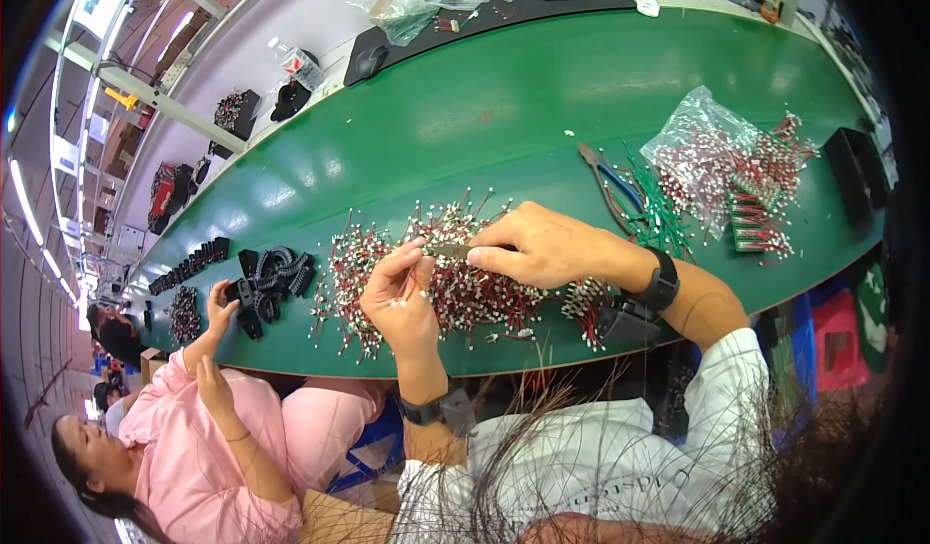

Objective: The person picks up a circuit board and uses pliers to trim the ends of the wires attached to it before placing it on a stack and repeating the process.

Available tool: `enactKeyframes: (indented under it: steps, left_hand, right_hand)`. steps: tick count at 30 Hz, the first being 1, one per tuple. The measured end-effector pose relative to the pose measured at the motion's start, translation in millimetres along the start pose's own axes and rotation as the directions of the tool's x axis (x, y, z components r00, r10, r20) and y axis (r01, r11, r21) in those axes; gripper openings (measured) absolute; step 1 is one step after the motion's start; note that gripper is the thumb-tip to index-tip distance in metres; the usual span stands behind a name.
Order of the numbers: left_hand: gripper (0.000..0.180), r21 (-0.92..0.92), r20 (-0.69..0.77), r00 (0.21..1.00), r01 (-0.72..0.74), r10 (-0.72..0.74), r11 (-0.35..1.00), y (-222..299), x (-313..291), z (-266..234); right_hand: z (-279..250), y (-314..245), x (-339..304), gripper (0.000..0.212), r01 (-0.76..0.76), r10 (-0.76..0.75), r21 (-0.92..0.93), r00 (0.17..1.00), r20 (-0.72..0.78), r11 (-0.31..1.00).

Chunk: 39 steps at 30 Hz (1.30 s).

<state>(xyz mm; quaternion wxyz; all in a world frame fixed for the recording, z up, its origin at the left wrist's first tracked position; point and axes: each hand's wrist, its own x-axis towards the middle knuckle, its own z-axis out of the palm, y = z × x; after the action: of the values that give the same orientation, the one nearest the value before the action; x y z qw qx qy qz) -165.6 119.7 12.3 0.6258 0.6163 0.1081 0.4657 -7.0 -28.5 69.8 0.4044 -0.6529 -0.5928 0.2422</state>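
Observation:
My left hand [399, 307] is closed in a pinch around a thin red wire lead, and small white connector ends show against its palm. My right hand [547, 244] grips a narrow, dark, flat piece [449, 250] whose far end reaches the fingertips of my left hand. Its exact kind is too small to make out. Both hands are above a wide heap of wire leads [484, 302], red and dark with white connectors, spread on the green tabletop [465, 142].
To the right lie pliers [610, 190], green ties [664, 215], and a clear bag [702, 147] over more leads. A black bin [857, 174] stands at the right edge. At left, a co-worker in pink [218, 437] handles black parts [271, 282]. A dark mat [504, 6] lies along the back.

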Motion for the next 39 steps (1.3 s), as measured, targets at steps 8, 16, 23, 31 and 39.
enactKeyframes:
  steps: [8, 16, 23, 31, 39]
  left_hand:
    - [0.019, -0.396, -0.022, 0.991, 0.115, -0.134, 0.911, 5.9, 1.4, 1.9]
    - [0.021, -0.072, -0.091, 0.994, 0.048, -0.054, 0.996, 11.7, 1.6, 8.8]
    - [0.019, 0.100, -0.076, 0.997, -0.011, 0.019, 0.995, 2.5, 1.4, 4.3]
    - [0.022, 0.086, -0.043, 0.999, -0.015, 0.019, 0.996, 3.4, 0.5, 3.6]
    - [0.022, 0.122, 0.001, 0.999, -0.045, 0.045, 0.992, 5.5, 0.5, 6.0]
  right_hand:
    - [-0.1, 7.3, 1.0, 0.037, -0.132, 0.116, 0.250, 0.990, 0.079, 0.959]
    - [2.8, 4.4, -2.6, 0.031, 0.067, -0.069, -0.027, 0.990, -0.127, 0.997]
    - [4.6, -0.6, -3.4, 0.032, 0.084, -0.090, -0.055, 0.990, -0.109, 0.995]
    - [3.7, 0.7, -4.4, 0.033, 0.060, -0.070, -0.089, 0.991, -0.112, 0.994]
    - [1.9, 0.0, -4.7, 0.033, 0.032, -0.038, -0.073, 0.996, -0.079, 0.997]
